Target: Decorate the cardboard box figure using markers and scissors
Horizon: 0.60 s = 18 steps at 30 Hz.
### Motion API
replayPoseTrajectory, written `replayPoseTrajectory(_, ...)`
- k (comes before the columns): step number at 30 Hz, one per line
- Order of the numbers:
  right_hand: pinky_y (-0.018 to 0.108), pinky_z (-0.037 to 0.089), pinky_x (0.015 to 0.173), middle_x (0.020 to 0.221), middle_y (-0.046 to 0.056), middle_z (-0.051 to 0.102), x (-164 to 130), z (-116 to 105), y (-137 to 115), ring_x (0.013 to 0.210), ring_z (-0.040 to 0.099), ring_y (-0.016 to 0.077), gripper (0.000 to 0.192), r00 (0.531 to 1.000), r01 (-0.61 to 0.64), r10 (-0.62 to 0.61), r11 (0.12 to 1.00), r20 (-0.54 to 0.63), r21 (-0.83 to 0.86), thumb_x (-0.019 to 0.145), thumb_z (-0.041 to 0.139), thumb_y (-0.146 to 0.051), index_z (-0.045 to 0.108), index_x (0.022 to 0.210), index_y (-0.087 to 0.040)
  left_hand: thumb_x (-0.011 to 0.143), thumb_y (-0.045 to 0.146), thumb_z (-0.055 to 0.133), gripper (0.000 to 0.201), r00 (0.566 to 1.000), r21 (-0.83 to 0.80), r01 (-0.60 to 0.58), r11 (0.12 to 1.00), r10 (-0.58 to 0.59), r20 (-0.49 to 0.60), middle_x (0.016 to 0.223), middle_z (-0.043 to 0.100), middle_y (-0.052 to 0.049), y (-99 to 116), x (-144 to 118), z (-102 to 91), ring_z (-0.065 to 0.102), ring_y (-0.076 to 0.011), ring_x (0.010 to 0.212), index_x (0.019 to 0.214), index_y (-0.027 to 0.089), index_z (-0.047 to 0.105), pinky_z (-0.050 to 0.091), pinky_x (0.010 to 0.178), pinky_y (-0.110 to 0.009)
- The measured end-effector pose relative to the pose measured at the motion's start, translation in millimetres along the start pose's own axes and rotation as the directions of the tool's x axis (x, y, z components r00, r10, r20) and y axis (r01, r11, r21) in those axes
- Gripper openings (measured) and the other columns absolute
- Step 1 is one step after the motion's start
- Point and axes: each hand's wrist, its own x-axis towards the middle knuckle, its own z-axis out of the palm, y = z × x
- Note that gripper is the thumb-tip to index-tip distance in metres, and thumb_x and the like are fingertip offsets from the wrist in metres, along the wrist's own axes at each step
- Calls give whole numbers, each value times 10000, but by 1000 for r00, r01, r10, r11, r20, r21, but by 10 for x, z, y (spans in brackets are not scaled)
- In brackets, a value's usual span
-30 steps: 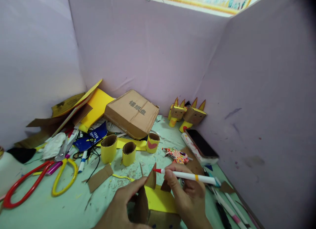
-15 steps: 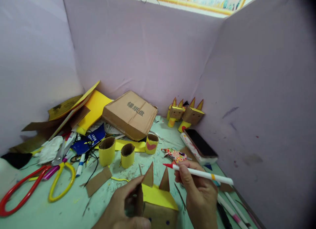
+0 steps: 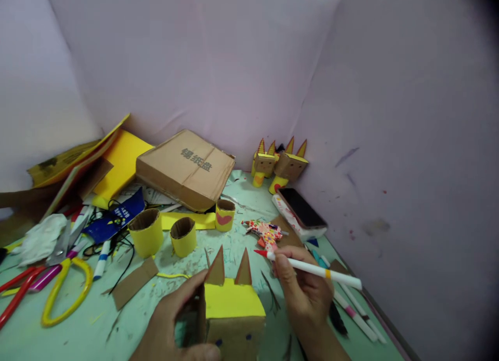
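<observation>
My left hand (image 3: 175, 319) grips a small cardboard box head (image 3: 234, 330) by its left side. The head has a yellow top, two pointed brown ears edged in red, and two dark dots for eyes; its lower part runs out of view. Between the thumb and fingers of my right hand (image 3: 304, 293) is a white marker (image 3: 323, 270) with an orange band. The marker's red tip points left, to the right of the ears and apart from them. A floral-patterned object (image 3: 267, 234) lies just beyond the tip.
Yellow-wrapped cardboard tubes (image 3: 183, 239) stand mid-table, one with a red heart (image 3: 225, 221). A cardboard box (image 3: 187, 169) lies behind them. Finished cat-like figures (image 3: 288, 166) stand at the back right, near a phone (image 3: 302, 208). Scissors (image 3: 66, 293) and scraps lie left; markers (image 3: 354, 314) right.
The view has tilted down and turned right, so things appear farther left. The box head shows more of its front. Both hands keep their holds.
</observation>
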Motion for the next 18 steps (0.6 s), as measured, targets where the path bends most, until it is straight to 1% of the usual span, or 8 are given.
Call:
replayPoseTrajectory(4,207,399,465,595,-39,548,2,7,-8,498,499,106,166,999,26,-26,1000,32,3,918,562,-200,643,774,-212,525,694,808,946,1000,63,-9,998,10,-17,1361,644,-78,-40,0,-22,549,-385,1273,1327,230,616,460,1078,-405)
replayPoseTrajectory(7,209,433,496,617,-31,581,6,12,6,530,535,111,174,997,47,-45,999,64,-26,919,560,-192,640,765,-208,533,669,820,916,1000,32,-11,999,12,-13,1374,635,-57,-58,-1,-25,520,-386,1306,1323,252,616,468,1073,-398)
replayPoseTrajectory(11,231,483,531,650,-9,638,19,27,12,574,596,134,146,994,98,-95,994,63,-53,902,569,-182,659,788,-202,538,655,828,892,999,29,-19,999,20,-36,1361,647,-37,-65,-5,-21,532,-373,1298,1320,283,616,461,1082,-394)
replayPoseTrajectory(14,233,505,539,675,0,670,33,39,8,589,623,139,126,992,115,-111,992,65,-60,887,579,-163,669,808,-203,526,668,829,901,999,40,-21,999,22,-29,1348,656,-48,-45,-5,-19,562,-376,1262,1311,274,628,465,1078,-414)
replayPoseTrajectory(18,219,507,537,678,-9,675,41,39,1,582,625,130,109,990,131,-129,991,58,-40,870,589,-140,663,828,-208,525,687,816,913,1000,42,-7,999,7,-12,1311,681,-64,-10,-7,-19,576,-384,1243,1308,257,630,494,1044,-426)
